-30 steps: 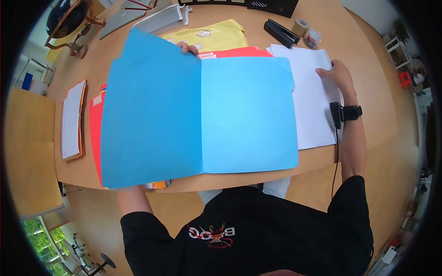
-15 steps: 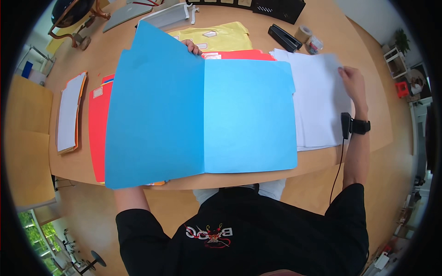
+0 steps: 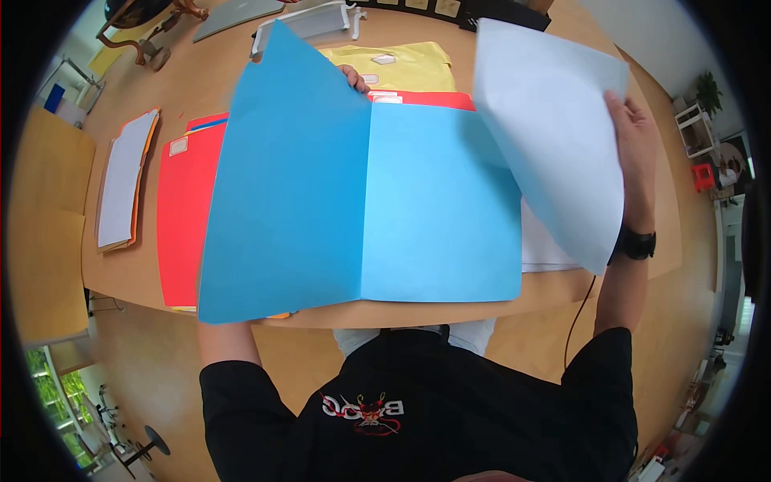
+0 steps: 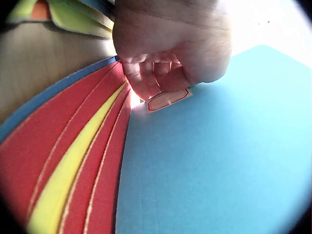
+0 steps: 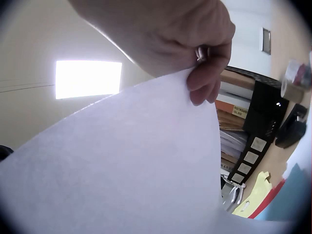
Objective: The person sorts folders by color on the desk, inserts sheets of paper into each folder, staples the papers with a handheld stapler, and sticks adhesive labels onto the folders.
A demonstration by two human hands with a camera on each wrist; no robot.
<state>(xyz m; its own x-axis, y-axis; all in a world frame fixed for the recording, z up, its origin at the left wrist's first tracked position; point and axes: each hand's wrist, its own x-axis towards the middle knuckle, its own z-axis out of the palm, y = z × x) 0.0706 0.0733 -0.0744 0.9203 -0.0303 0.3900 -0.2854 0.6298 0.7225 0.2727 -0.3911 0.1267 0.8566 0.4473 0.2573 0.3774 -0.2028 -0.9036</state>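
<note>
A blue file folder lies spread on the table, its left cover tilted up. My left hand holds that raised cover; only some fingertips show past its edge in the head view. In the left wrist view the fingers curl at the cover's edge beside a small red-bordered label. With thumb and fingers, my right hand pinches a white sheet of paper by its edge. The sheet hangs bent in the air, overlapping the folder's right side. Below it, the white paper stack partly shows.
Red folders lie under the blue one's left side, and a yellow folder is behind. Far left is another pile of papers. A black stapler and a tape roll stand at the back right.
My right hand has taken hold of a white sheet from the stack and lifted it up and toward the blue folder. The left hand keeps holding the folder's cover, which stands a little steeper.
</note>
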